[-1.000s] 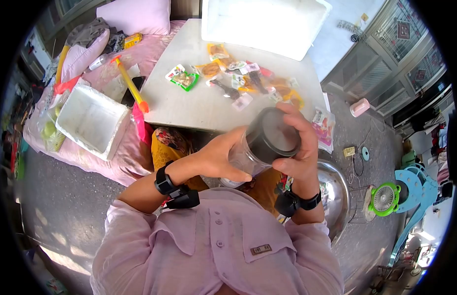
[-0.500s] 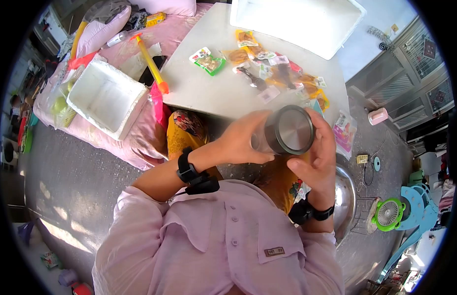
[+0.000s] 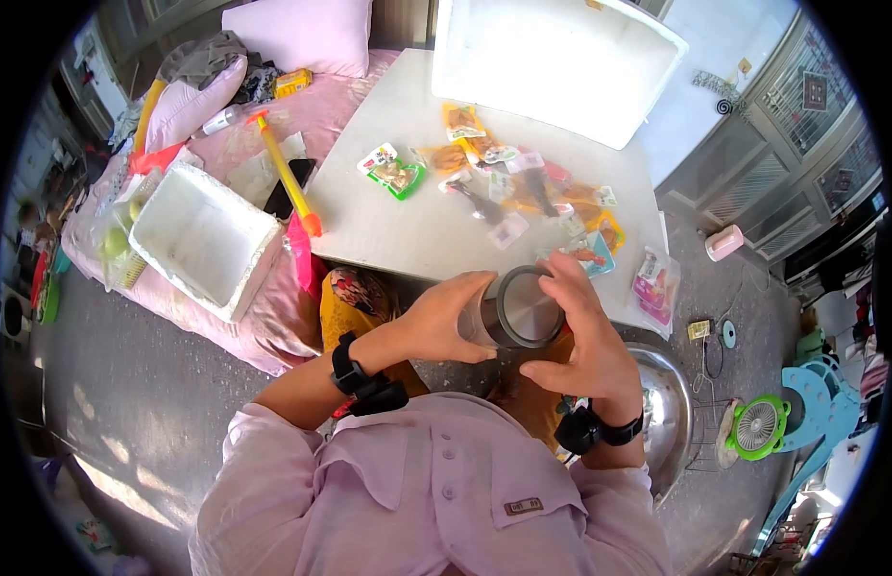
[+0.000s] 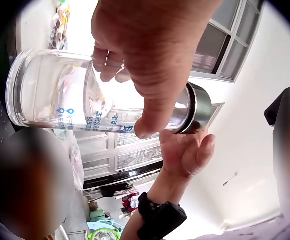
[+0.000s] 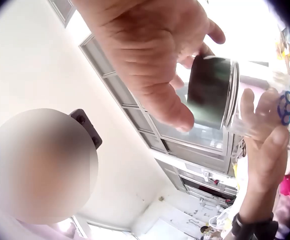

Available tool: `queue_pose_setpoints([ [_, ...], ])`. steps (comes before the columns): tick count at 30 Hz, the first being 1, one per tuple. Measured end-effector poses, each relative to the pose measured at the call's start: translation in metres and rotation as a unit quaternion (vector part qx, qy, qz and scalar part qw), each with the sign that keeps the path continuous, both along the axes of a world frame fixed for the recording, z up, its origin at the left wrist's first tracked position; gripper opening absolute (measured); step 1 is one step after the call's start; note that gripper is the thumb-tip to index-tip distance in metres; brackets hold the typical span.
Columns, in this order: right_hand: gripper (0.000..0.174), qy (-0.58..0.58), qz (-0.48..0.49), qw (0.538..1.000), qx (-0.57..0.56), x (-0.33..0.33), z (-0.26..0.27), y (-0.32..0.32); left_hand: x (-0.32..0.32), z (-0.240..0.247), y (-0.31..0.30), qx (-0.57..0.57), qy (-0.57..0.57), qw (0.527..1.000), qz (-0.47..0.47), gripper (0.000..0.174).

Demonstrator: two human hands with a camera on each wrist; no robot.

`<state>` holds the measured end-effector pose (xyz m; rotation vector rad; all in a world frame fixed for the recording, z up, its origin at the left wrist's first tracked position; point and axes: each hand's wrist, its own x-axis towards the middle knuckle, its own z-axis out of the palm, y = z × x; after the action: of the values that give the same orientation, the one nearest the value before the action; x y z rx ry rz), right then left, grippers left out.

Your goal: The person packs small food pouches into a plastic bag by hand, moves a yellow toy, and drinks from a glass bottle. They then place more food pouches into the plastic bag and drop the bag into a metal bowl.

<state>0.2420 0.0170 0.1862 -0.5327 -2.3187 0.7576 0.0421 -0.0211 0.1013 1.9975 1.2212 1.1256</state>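
A clear glass water bottle [image 4: 40, 92] with blue print and a dark metallic lid [image 3: 530, 305] is held in front of the person's chest. The left hand [image 3: 441, 322] grips its body, the thumb lying along the print in the left wrist view. Around the lid is the right hand [image 3: 592, 350], its fingers spread and bent at the far side. Its thumb stands off the lid's near edge in the head view. From the right wrist, the right hand [image 5: 145, 60] appears beside the lid [image 5: 212, 90], with the thumb tip close to it.
On the table [image 3: 379, 226] lie several snack packets [image 3: 532, 187] and a large white foam box [image 3: 561, 67]. A smaller foam box [image 3: 206, 240] and a yellow pump-like tube [image 3: 285, 173] are on the pink bed at left. A metal basin [image 3: 667, 422] stands at right, near a green fan [image 3: 756, 427].
The right hand has loosened from the lid, its thumb moving off the edge. The left hand keeps its grip on the bottle. The head view has shifted.
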Motion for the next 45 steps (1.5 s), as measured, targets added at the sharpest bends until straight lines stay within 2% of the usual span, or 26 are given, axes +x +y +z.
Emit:
queue_pose_setpoints([
  [3, 0.073, -0.089, -0.006, 0.996, 0.016, 0.001, 0.004, 0.003, -0.005, 0.008, 0.003, -0.017, 0.002, 1.000, -0.024, 0.081],
  [6, 0.071, -0.141, -0.118, 0.982, 0.037, -0.013, 0.012, -0.005, -0.007, -0.002, 0.004, -0.003, 0.011, 1.000, 0.008, 0.081],
  [8, 0.070, -0.101, -0.096, 0.990, 0.029, -0.014, 0.006, -0.003, -0.009, -0.007, 0.004, 0.021, 0.029, 0.999, 0.039, 0.081],
  [9, 0.070, -0.081, -0.085, 0.993, 0.025, -0.014, 0.005, -0.001, -0.010, -0.004, 0.004, 0.003, 0.032, 0.999, 0.026, 0.082],
  [12, 0.071, -0.077, 0.050, 0.996, 0.007, -0.012, 0.009, 0.006, -0.012, 0.000, 0.003, -0.025, 0.042, 0.999, -0.008, 0.082],
  [13, 0.072, -0.110, 0.061, 0.991, 0.051, -0.014, 0.009, 0.008, -0.013, -0.001, 0.002, -0.016, 0.047, 0.999, -0.014, 0.082],
  [16, 0.069, -0.132, -0.069, 0.987, 0.053, -0.025, 0.009, -0.003, -0.014, 0.000, 0.001, -0.032, 0.039, 0.999, -0.001, 0.082],
  [19, 0.067, -0.128, -0.096, 0.984, 0.080, -0.036, 0.006, -0.006, -0.015, -0.007, 0.001, -0.018, 0.028, 0.999, 0.010, 0.081],
  [22, 0.066, -0.081, 0.006, 0.995, 0.052, -0.031, 0.004, 0.003, -0.019, -0.005, 0.001, -0.011, 0.028, 1.000, 0.004, 0.082],
  [25, 0.066, -0.066, 0.004, 0.997, 0.038, -0.033, -0.001, 0.009, -0.021, -0.008, 0.004, -0.034, 0.021, 0.999, 0.011, 0.082],
  [29, 0.069, 0.013, -0.037, 0.997, 0.060, -0.050, -0.016, 0.014, -0.029, -0.003, 0.014, -0.064, -0.008, 0.998, 0.026, 0.082],
  [31, 0.070, 0.070, -0.049, 0.990, 0.109, -0.054, -0.019, 0.022, -0.039, 0.001, 0.022, -0.045, -0.012, 0.997, 0.057, 0.082],
  [34, 0.071, 0.105, -0.091, 0.989, 0.059, -0.043, -0.031, 0.037, -0.064, 0.008, 0.046, -0.047, -0.041, 0.992, 0.113, 0.084],
  [36, 0.061, 0.096, -0.129, 0.987, -0.021, -0.035, -0.062, 0.048, -0.093, -0.005, 0.077, -0.039, -0.115, 0.984, 0.133, 0.082],
  [38, 0.055, 0.081, -0.147, 0.980, -0.108, -0.026, -0.088, 0.051, -0.118, 0.010, 0.093, -0.034, -0.098, 0.972, 0.213, 0.077],
  [39, 0.053, 0.074, -0.157, 0.978, -0.115, -0.021, -0.096, 0.050, -0.138, 0.002, 0.111, 0.023, -0.107, 0.967, 0.229, 0.074],
  [40, 0.050, 0.066, -0.167, 0.976, -0.123, -0.017, -0.103, 0.047, -0.158, -0.008, 0.129, 0.078, -0.115, 0.959, 0.245, 0.071],
  [42, 0.046, 0.060, -0.187, 0.970, -0.142, -0.008, -0.114, 0.044, -0.187, -0.007, 0.151, 0.122, -0.050, 0.927, 0.352, 0.063],
  [45, 0.044, 0.065, -0.208, 0.960, -0.173, 0.001, -0.129, 0.043, -0.222, -0.016, 0.177, 0.139, -0.027, 0.874, 0.465, 0.057],
])
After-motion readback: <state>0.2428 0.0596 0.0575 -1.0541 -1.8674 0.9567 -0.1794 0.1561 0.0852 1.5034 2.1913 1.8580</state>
